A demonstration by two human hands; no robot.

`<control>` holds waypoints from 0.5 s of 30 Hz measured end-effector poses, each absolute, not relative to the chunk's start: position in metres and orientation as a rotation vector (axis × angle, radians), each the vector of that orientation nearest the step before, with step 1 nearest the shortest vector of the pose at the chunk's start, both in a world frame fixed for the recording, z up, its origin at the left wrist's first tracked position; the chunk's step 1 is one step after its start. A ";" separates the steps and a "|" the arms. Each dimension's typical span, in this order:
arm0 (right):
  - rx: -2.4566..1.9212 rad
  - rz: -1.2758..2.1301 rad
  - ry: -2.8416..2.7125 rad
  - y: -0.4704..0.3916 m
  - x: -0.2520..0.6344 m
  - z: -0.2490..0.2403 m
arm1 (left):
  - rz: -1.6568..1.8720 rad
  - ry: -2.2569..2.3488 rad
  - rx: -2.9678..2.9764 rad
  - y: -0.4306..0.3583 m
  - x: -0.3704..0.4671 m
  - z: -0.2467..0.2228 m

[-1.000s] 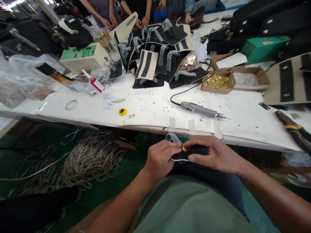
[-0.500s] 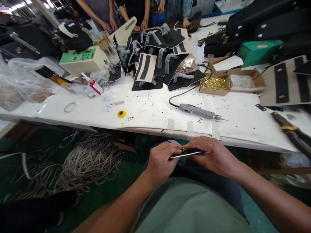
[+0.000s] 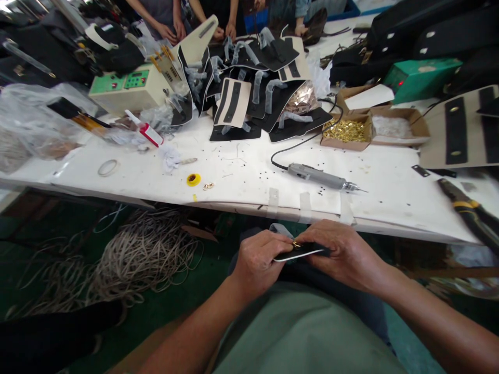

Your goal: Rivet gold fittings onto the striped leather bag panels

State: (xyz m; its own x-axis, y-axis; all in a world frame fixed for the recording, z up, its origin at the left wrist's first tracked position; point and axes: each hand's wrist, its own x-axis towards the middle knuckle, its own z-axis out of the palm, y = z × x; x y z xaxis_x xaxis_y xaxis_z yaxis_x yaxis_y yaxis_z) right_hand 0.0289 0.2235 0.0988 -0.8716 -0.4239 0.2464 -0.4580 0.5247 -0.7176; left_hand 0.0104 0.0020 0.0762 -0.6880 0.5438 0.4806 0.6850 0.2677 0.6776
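Between my two hands, just in front of the table's near edge, is a black panel (image 3: 298, 254) with a pale edge. My left hand (image 3: 262, 254) grips its left side, the fingertips beside a small gold metal fitting (image 3: 297, 244) on its upper face. On the other side my right hand (image 3: 340, 248) is closed around the panel's right end, its fingers partly under it. A strip of clear plastic wrap (image 3: 281, 229) shows behind the panel. What lies under the panel is hidden.
On the white table (image 3: 234, 179) lie a grey electric screwdriver (image 3: 322, 176), a yellow tape roll (image 3: 193, 179), a red-and-white bottle (image 3: 150, 134) and pliers (image 3: 470, 208). Behind are a box of gold fittings (image 3: 345, 131) and piled black panels (image 3: 255, 101). Other people's hands (image 3: 224, 34) are across the table.
The panel has tilted slightly, showing more of its upper face and the gold fitting. Both hands keep their hold. The camera view has shifted a little.
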 end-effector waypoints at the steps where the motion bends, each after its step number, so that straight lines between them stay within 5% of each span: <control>1: 0.790 1.286 -2.711 0.223 0.029 0.098 | -1.407 -2.383 -1.144 0.003 0.010 0.076; 15: 0.327 1.498 -3.146 0.248 -0.037 0.091 | -1.732 -2.947 -0.557 0.037 -0.057 0.076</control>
